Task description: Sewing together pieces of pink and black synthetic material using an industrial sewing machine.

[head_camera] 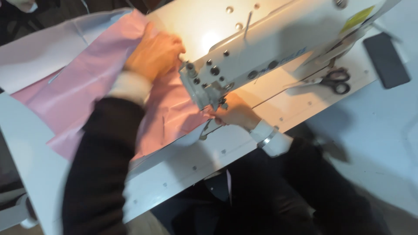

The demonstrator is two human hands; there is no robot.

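Pink fabric lies spread over the white sewing table and runs under the head of a white industrial sewing machine. My left hand presses flat on the fabric just left of the machine head, fingers together. My right hand sits under the machine head near the needle area, pinching the fabric edge. Both arms wear dark sleeves with white cuffs.
Scissors with dark handles lie on the machine bed to the right. A dark phone rests at the far right of the table. White cloth lies beyond the pink fabric at the upper left.
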